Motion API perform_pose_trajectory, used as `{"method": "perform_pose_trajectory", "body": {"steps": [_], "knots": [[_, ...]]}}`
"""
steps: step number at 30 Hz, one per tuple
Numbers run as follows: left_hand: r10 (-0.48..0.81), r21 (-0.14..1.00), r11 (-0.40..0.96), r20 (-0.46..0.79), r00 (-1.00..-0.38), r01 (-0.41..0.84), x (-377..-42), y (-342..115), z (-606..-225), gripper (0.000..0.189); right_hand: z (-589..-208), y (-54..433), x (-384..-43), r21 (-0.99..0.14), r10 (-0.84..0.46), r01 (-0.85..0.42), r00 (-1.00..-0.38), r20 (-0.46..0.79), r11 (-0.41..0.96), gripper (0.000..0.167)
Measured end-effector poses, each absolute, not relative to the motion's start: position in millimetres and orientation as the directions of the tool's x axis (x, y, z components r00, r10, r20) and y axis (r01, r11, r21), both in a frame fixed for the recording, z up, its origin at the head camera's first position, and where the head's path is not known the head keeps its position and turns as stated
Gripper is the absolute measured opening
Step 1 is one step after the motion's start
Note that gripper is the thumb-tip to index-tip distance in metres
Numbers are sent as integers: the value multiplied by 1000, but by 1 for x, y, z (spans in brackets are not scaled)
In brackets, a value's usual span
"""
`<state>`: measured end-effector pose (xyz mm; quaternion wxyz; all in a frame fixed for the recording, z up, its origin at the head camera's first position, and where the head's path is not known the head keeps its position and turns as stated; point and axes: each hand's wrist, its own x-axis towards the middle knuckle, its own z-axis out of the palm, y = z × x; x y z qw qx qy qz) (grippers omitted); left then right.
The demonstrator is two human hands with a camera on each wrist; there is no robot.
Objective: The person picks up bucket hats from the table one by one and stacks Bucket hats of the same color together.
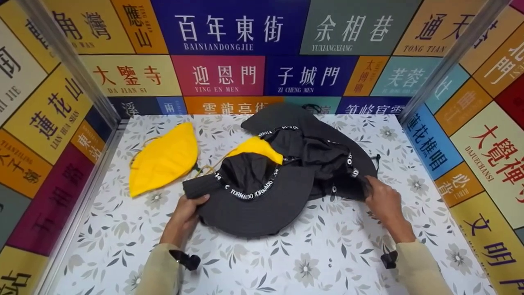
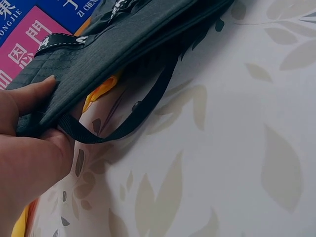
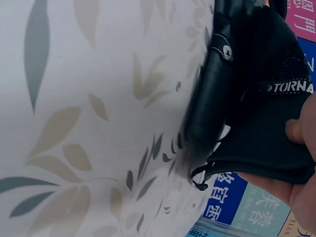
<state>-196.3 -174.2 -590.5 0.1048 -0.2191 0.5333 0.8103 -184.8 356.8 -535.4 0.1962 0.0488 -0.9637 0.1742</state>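
Observation:
My left hand (image 1: 186, 213) pinches the left end of the brim of a dark grey bucket hat (image 1: 262, 217), thumb on top. This hat lies with its inside facing up, white lettering round its inner band. A thin strap (image 2: 123, 131) loops below the brim in the left wrist view. My right hand (image 1: 383, 200) grips the brim of a second dark bucket hat (image 1: 327, 135), whose crumpled lining shows; the two hats overlap. Yellow cloth (image 1: 256, 147) shows behind the front hat's opening, the rest of it hidden. In the right wrist view, thumb and fingers (image 3: 266, 185) hold the brim between them.
A folded yellow hat (image 1: 163, 159) with a cord lies at the left on the floral-patterned table (image 1: 307, 262). Printed panels (image 1: 221, 76) enclose the table at the back and sides, with metal posts (image 1: 450, 53) at the corners.

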Motion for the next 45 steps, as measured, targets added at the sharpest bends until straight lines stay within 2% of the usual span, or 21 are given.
{"method": "perform_pose_trajectory", "body": {"steps": [4,8,12,17,27,36,45], "knots": [[-56,824,-399,-459,-887,-401,-197,-174,-591,63,-526,363,-179,-298,14,-144,-884,468,944,42],[-72,827,-393,-464,-883,-403,-199,-173,-591,61,-518,370,-178,-272,31,-154,-820,571,950,44],[-80,828,-368,-482,-873,-423,-200,-173,-590,64,-512,378,-180,-268,56,-157,-763,644,951,37],[-58,809,-389,-498,-865,-440,-202,-172,-585,71,-502,387,-180,-292,95,-153,-722,686,944,26],[-45,787,-430,-507,-861,-441,-201,-172,-588,71,-467,378,-176,-354,131,-214,-663,737,910,33],[-58,785,-446,-504,-862,-429,-201,-170,-589,69,-441,370,-169,-476,154,-287,-704,693,831,37],[-74,795,-426,-507,-859,-432,-198,-169,-593,67,-427,364,-164,-737,135,-302,-873,468,605,34]]}}
